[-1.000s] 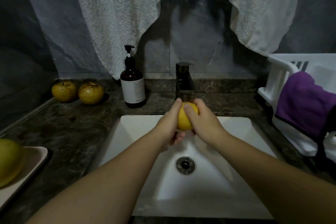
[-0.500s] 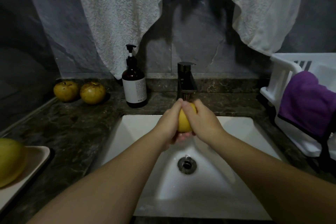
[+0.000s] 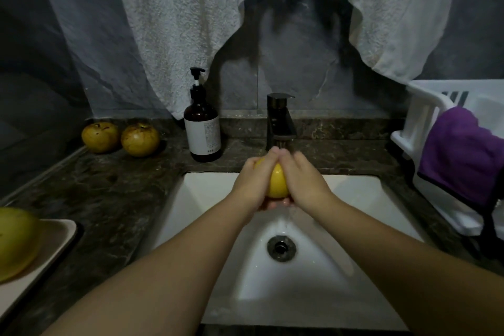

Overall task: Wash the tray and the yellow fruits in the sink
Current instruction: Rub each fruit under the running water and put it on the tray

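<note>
Both hands, left hand [image 3: 252, 181] and right hand [image 3: 305, 183], are cupped tight around one smooth round yellow fruit [image 3: 277, 184], fingertips meeting under the dark square metal faucet [image 3: 280, 120], above the glossy white rectangular sink [image 3: 354, 199]. Left of the sink, two speckled yellow fruits [image 3: 120, 137] rest on dark marbled stone; a flat beige tray [image 3: 51, 243] carries another large fruit [image 3: 15, 243].

Yellow fruit [image 3: 277, 183]: round, held over your white sink [image 3: 354, 199]. Two russet-yellow fruits [image 3: 120, 138]: side by side, counter's back left. Beige tray [image 3: 54, 243]: left edge, carrying one large yellow-green fruit [image 3: 15, 243].
</note>
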